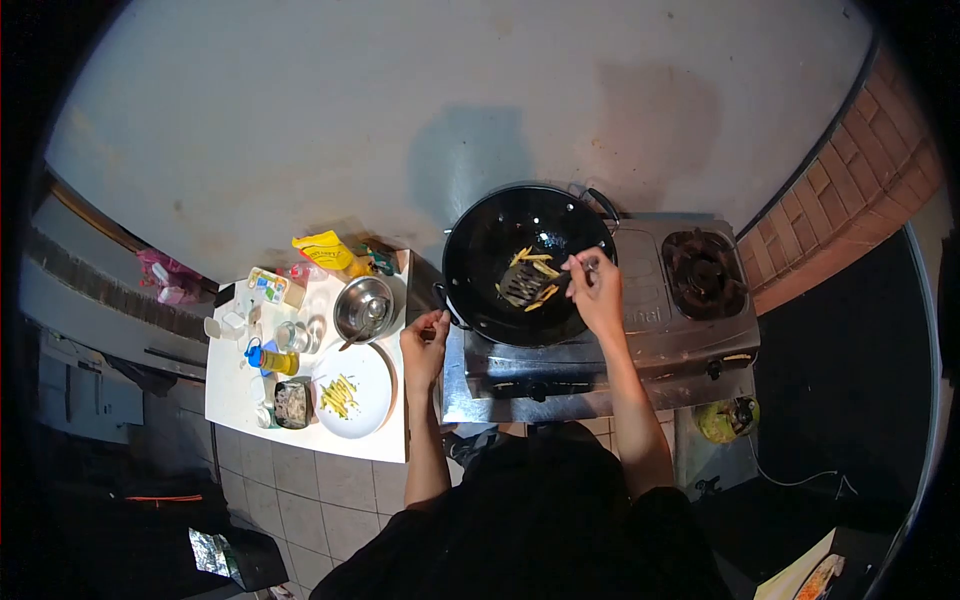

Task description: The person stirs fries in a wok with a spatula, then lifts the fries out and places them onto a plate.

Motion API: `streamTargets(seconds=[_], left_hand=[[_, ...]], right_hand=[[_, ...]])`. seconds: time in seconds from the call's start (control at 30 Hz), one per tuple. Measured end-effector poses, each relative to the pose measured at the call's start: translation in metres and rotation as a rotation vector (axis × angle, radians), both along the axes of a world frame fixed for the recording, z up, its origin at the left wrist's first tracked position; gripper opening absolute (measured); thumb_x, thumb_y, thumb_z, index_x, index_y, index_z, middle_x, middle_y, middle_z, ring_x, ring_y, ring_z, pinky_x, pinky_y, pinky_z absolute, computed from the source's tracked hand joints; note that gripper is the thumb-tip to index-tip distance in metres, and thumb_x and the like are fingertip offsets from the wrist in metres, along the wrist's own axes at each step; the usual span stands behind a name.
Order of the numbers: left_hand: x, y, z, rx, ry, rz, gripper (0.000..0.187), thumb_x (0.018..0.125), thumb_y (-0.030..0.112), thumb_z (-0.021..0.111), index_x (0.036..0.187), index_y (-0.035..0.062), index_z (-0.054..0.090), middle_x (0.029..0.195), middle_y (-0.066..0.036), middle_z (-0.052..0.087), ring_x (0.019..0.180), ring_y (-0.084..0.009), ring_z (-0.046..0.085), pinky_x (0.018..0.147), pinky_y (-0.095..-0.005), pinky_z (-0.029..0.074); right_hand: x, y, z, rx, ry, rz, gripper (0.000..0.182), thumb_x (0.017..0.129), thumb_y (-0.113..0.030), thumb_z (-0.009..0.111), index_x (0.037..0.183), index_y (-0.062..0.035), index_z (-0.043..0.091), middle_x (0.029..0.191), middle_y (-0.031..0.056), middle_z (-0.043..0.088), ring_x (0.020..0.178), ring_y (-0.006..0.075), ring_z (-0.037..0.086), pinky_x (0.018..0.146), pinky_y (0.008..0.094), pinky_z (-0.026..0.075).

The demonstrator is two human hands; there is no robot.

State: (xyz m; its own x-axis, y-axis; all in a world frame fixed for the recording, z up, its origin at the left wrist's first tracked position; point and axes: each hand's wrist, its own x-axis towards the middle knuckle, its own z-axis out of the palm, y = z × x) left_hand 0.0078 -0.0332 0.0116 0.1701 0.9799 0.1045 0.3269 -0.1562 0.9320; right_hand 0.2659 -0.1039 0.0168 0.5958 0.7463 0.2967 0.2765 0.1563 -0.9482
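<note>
While the right hand (pixel 598 292) has its fingers bent round what looks like the handle of the slotted spatula (pixel 522 287), the yellow strips (pixel 539 258) sit in the wok (pixel 478 235) on the stove (pixel 645 348). Left hand (pixel 424 352) is right by a side handle (pixel 441 295); can't tell if it's gripping. Strips look soft, probably slippery and snappable, so scoop low. Wok's likely heavy; I'd grab both side loops.
</note>
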Motion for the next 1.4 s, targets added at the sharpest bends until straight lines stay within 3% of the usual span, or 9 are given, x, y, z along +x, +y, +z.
streamTargets(seconds=[0.2, 0.37, 0.67, 0.7, 0.93, 1.0, 1.23, 1.33, 1.4], left_hand=[[-0.002, 0.003, -0.003, 0.032, -0.007, -0.023, 0.022, 0.084, 0.016, 0.065, 0.088, -0.0056, 0.065, 0.063, 0.001, 0.052, 0.059, -0.0052, 0.045, 0.056, -0.0206, 0.039], [-0.001, 0.001, 0.005, -0.086, 0.006, -0.04, 0.023, 0.085, 0.018, 0.064, 0.09, -0.0051, 0.066, 0.074, -0.006, 0.063, 0.071, -0.0102, 0.053, 0.07, -0.0252, 0.042], [-0.003, 0.001, -0.001, -0.051, 0.034, -0.04, 0.024, 0.085, 0.018, 0.064, 0.089, -0.0054, 0.066, 0.071, -0.006, 0.062, 0.07, -0.0105, 0.053, 0.07, -0.026, 0.043], [-0.001, 0.001, -0.004, 0.04, -0.007, -0.036, 0.024, 0.084, 0.019, 0.067, 0.088, -0.0051, 0.065, 0.062, 0.002, 0.052, 0.056, -0.0033, 0.043, 0.052, -0.0193, 0.037], [-0.002, 0.003, -0.007, 0.03, -0.023, -0.036, 0.024, 0.084, 0.018, 0.066, 0.088, -0.0054, 0.065, 0.062, 0.002, 0.053, 0.057, -0.0035, 0.044, 0.052, -0.0199, 0.037], [-0.002, 0.002, -0.006, -0.083, -0.013, -0.022, 0.025, 0.085, 0.019, 0.064, 0.091, -0.0059, 0.065, 0.073, -0.005, 0.062, 0.071, -0.0105, 0.053, 0.071, -0.0256, 0.043], [-0.001, 0.0, -0.003, -0.06, 0.02, -0.03, 0.027, 0.085, 0.02, 0.064, 0.091, -0.0069, 0.065, 0.072, -0.005, 0.061, 0.071, -0.0099, 0.053, 0.071, -0.0244, 0.043], [0.001, -0.001, 0.0, 0.08, 0.006, -0.04, 0.023, 0.084, 0.017, 0.066, 0.089, -0.0055, 0.064, 0.063, 0.002, 0.052, 0.057, -0.0044, 0.044, 0.054, -0.0204, 0.038], [-0.002, -0.003, 0.004, -0.052, 0.042, -0.035, 0.028, 0.085, 0.02, 0.064, 0.093, -0.0076, 0.064, 0.073, -0.006, 0.061, 0.071, -0.0104, 0.053, 0.073, -0.0253, 0.043]], right_hand=[[0.005, -0.027, 0.031, 0.051, 0.178, -0.074, 0.012, 0.09, -0.009, 0.054, 0.087, 0.0017, 0.051, 0.079, 0.0097, 0.063, 0.049, 0.0085, 0.054, 0.042, 0.0216, 0.042], [0.009, -0.004, 0.021, 0.109, 0.148, -0.173, 0.016, 0.091, -0.012, 0.053, 0.085, 0.0033, 0.052, 0.082, 0.0114, 0.063, 0.049, 0.0109, 0.057, 0.042, 0.0234, 0.046], [-0.008, -0.004, 0.027, -0.047, 0.051, -0.134, 0.016, 0.088, -0.009, 0.055, 0.079, 0.0035, 0.052, 0.068, 0.0096, 0.063, 0.048, 0.0125, 0.058, 0.045, 0.026, 0.043], [-0.006, -0.004, 0.028, -0.002, 0.055, -0.147, 0.016, 0.089, -0.01, 0.055, 0.08, 0.0037, 0.052, 0.068, 0.0092, 0.062, 0.049, 0.0126, 0.059, 0.045, 0.0259, 0.043], [-0.006, -0.007, 0.017, 0.007, 0.021, 0.039, 0.012, 0.089, -0.007, 0.055, 0.084, 0.0032, 0.051, 0.072, 0.01, 0.063, 0.048, 0.0091, 0.055, 0.044, 0.0239, 0.042], [0.0, -0.019, 0.025, -0.01, 0.108, 0.017, 0.011, 0.089, -0.007, 0.055, 0.085, 0.0025, 0.052, 0.072, 0.009, 0.063, 0.048, 0.0081, 0.054, 0.043, 0.0224, 0.042], [0.018, -0.006, 0.024, 0.112, 0.122, -0.117, 0.015, 0.091, -0.012, 0.054, 0.086, 0.0028, 0.052, 0.079, 0.0086, 0.063, 0.049, 0.0083, 0.054, 0.041, 0.0212, 0.04], [0.008, 0.007, 0.015, 0.034, 0.076, -0.029, 0.016, 0.092, -0.011, 0.053, 0.083, 0.0026, 0.051, 0.08, 0.0095, 0.063, 0.048, 0.0088, 0.053, 0.041, 0.021, 0.041], [0.003, -0.003, 0.017, 0.007, 0.073, 0.033, 0.015, 0.091, -0.01, 0.052, 0.084, 0.0027, 0.05, 0.079, 0.0099, 0.062, 0.048, 0.0094, 0.053, 0.041, 0.0209, 0.04]])
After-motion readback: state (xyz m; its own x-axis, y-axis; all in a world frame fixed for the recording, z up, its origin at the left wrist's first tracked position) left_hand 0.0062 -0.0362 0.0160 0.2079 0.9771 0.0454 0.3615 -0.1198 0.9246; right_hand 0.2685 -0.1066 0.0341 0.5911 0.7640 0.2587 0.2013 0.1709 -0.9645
